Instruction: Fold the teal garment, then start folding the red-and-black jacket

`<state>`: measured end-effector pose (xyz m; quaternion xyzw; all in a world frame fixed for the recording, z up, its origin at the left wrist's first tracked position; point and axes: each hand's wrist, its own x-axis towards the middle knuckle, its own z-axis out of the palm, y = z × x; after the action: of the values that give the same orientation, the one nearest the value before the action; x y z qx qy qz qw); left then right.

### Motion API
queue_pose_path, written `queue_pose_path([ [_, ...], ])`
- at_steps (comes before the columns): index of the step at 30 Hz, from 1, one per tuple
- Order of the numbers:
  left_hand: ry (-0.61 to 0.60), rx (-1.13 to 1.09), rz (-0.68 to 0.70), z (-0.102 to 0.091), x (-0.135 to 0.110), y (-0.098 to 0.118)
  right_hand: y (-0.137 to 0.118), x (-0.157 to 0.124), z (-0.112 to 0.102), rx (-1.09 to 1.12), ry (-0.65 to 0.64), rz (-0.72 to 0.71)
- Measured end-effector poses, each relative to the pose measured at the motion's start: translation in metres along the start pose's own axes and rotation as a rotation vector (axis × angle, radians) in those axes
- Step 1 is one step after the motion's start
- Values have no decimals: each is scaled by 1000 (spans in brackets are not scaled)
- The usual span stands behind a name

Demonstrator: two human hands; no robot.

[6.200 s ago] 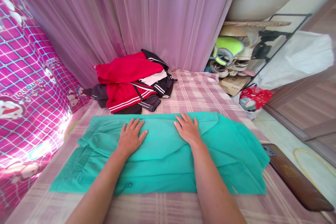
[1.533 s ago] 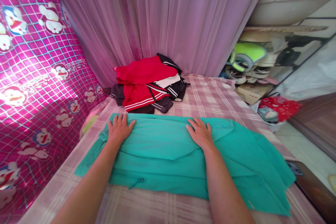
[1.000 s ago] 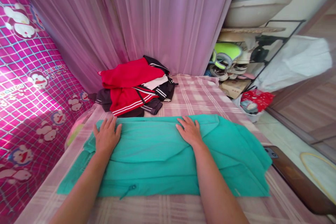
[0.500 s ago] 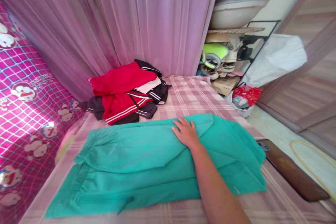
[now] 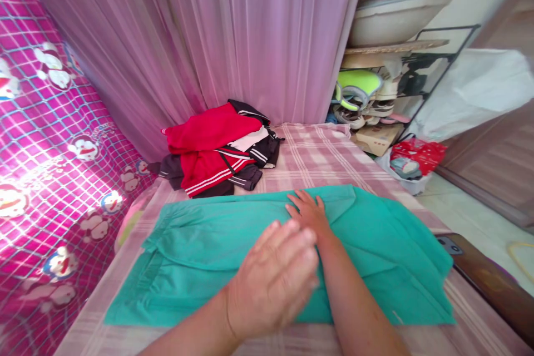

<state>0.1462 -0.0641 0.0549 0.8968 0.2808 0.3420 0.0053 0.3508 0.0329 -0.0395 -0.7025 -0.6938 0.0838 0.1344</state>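
Observation:
A pair of teal pants (image 5: 196,239) lies folded lengthwise on the checked bedsheet, its gathered waistband at the left. My right hand (image 5: 307,212) rests flat on the far edge of the fabric, fingers spread. In front of it, nearer the camera, my left hand (image 5: 273,278) is raised over the middle of the pants, its back toward me. Its fingers are stretched out and slightly blurred, with nothing seen in them. Part of the pants is hidden behind this hand and the right forearm.
Red and black clothes (image 5: 217,147) are piled beyond the pants by the purple curtain (image 5: 258,39). A brown phone (image 5: 479,272) lies at the right. The sheet (image 5: 308,150) ends near a shoe rack (image 5: 434,78) and a bag with red plastic (image 5: 417,158).
My left hand has come into view from below, over the pants. The pants' near edge looks straighter. My right hand keeps its place on the fabric, while the view has turned left.

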Motion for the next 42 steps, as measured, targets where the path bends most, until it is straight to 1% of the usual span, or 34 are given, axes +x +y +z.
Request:
queue_pose_path([
  [1, 38, -71, -57, -2, 0, -3, 0, 0, 0, -4, -4, 4],
  [2, 93, -168, -163, -3, 0, -8, 1, 1, 1, -6, -9, 3],
  [3, 158, -289, -308, -5, -1, -14, 1, 1, 1, -6, -13, 0],
  [6, 350, -699, -804, -5, -6, -32, 1, 1, 0, -6, -14, -10],
  [8, 474, -965, -1054, -3, -10, -43, 1, 0, 0, -12, -9, -6],
  [11, 628, -1273, -1341, 0, -13, -58, 2, 0, 1, -24, -5, -1],
  [12, 653, -1365, -1400, 0, -15, -63, 2, 0, 1, -27, -2, -2],
  [13, 663, -1463, -1425, 0, -16, -68, 2, 0, 2, -28, 0, -4],
  [15, 648, -1660, -1385, -2, -22, -76, 3, 1, 4, -29, 6, -9],
  [18, 596, -1862, -1251, -5, -35, -83, 6, 1, 7, -28, 27, -20],
  [20, 563, -1917, -1193, -9, -45, -84, 7, 1, 8, -29, 40, -26],
  [22, 550, -1908, -1173, -13, -55, -84, 8, 1, 9, -36, 44, -25],
  [24, 611, -1791, -1236, -20, -65, -86, 7, 0, 6, -51, 39, -18],
  [26, 703, -1596, -1328, -29, -75, -90, 2, -2, 1, -72, 21, -3],
  [28, 746, -1381, -1364, -40, -87, -97, -8, -5, -8, -90, 27, 2],
  [30, 744, -1159, -1316, -51, -100, -106, -25, -11, -18, -89, 77, -46],
  [32, 741, -929, -1225, -59, -113, -113, -45, -22, -25, -69, 128, -144],
  [34, 725, -760, -1134, -61, -124, -118, -65, -35, -27, -57, 121, -225],
  [36, 684, -683, -1056, -57, -132, -117, -79, -48, -24, -74, 29, -252],
  [39, 581, -664, -983, -44, -136, -107, -88, -64, -15, -125, -138, -246],
  [40, 549, -677, -974, -40, -136, -102, -88, -67, -13, -136, -165, -243],
  [42, 495, -764, -975, -31, -131, -88, -91, -71, -11, -122, -149, -248],
])
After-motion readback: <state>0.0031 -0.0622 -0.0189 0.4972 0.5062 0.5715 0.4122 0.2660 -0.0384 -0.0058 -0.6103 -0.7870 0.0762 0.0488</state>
